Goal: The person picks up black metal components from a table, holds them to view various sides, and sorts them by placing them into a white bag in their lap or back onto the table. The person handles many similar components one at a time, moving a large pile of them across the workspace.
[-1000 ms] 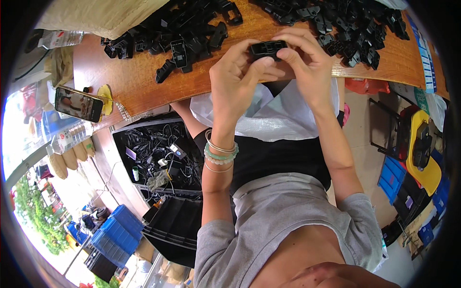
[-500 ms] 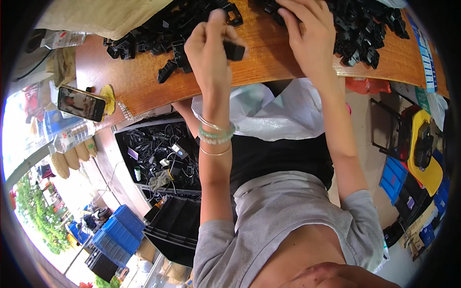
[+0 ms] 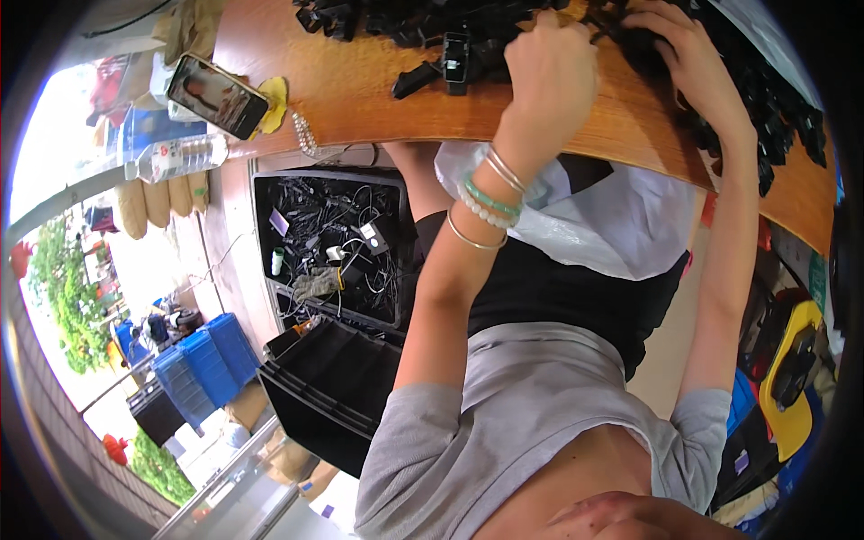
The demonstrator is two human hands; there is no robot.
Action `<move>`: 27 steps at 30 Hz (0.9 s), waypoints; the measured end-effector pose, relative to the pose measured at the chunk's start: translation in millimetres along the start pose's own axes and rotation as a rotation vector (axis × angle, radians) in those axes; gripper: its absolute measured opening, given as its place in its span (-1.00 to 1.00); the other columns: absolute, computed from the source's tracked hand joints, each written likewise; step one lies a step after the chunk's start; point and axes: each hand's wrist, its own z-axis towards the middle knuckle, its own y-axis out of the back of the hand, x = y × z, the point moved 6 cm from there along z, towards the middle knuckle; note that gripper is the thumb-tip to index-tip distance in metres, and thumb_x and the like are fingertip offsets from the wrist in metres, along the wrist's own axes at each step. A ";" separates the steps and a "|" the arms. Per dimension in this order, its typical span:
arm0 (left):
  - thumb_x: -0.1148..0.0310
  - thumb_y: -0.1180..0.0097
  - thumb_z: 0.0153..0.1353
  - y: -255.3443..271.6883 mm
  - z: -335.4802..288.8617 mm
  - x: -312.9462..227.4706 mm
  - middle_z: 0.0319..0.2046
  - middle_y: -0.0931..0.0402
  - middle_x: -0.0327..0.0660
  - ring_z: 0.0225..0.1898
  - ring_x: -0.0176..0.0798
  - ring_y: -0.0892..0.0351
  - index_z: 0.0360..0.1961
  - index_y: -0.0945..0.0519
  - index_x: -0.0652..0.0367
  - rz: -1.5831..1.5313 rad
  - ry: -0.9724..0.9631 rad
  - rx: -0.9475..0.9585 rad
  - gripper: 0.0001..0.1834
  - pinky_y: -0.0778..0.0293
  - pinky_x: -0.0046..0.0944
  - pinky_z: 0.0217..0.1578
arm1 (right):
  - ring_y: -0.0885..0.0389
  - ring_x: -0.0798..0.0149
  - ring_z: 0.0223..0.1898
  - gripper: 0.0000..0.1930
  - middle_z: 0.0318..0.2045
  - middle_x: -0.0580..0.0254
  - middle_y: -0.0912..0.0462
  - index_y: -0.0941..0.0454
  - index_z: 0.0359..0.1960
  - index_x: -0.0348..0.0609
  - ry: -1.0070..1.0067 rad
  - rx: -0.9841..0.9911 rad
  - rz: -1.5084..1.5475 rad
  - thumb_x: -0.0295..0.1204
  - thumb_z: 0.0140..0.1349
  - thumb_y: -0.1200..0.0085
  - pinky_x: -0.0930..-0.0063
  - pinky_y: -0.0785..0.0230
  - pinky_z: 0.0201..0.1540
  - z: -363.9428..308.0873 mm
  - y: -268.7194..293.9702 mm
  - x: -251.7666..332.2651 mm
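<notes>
My left hand (image 3: 551,81) is raised over the wooden table near its far side. Its fingers are curled and turned away from view, so I cannot make out what is in them. To its right, my right hand (image 3: 693,63) reaches over a heap of black plastic parts (image 3: 778,117), fingers bent and apart, tips among the dark pieces. Another heap of black parts (image 3: 396,22) lies along the far side to the left. Left of my left hand, a square black piece (image 3: 456,58) and a small black block (image 3: 415,80) lie on the wood.
The wooden table (image 3: 351,99) carries a propped phone (image 3: 216,94), a yellow leaf-shaped thing (image 3: 272,103) and a beaded string (image 3: 303,135). A white plastic sheet (image 3: 585,229) covers my lap. Below left stands a black crate (image 3: 261,225) of cables and adapters; a yellow stool (image 3: 792,396) is at right.
My view has shifted, and my left hand has moved right, closer to my right hand. The black block seen in it before is out of sight. My right hand now reaches over the right heap.
</notes>
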 end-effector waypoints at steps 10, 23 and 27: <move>0.51 -0.27 0.03 13.0 -38.1 10.3 -0.64 -0.45 -0.25 -0.64 -0.53 -0.32 -0.32 -0.53 0.35 -0.748 0.349 -0.141 -0.79 -0.26 -0.48 -0.63 | -0.41 0.56 -0.38 -0.70 -0.40 0.40 -0.54 -0.57 -0.01 0.00 -0.158 -0.641 0.500 -0.51 0.22 -0.06 0.70 -0.26 -0.25 -41.0 -11.2 -22.1; 0.56 -0.25 0.02 17.0 -59.4 -6.8 -0.60 -0.54 -0.29 -0.66 -0.57 -0.37 -0.24 -0.56 0.41 -1.016 0.486 0.223 -0.75 -0.26 -0.53 -0.67 | -0.42 0.43 -0.17 -0.80 -0.11 0.23 -0.54 -0.57 -0.17 -0.31 -0.208 -0.446 1.043 -0.59 0.16 -0.05 0.64 -0.22 -0.12 -76.6 -51.9 9.8; 0.57 -0.24 0.03 21.0 -60.8 -7.1 -0.58 -0.55 -0.26 -0.67 -0.56 -0.37 -0.20 -0.55 0.42 -0.998 0.496 0.260 -0.73 -0.26 -0.52 -0.67 | -0.41 0.48 -0.23 -0.81 -0.11 0.26 -0.55 -0.57 -0.18 -0.30 -0.208 -0.482 1.093 -0.57 0.15 -0.06 0.67 -0.21 -0.22 -78.1 -52.4 14.3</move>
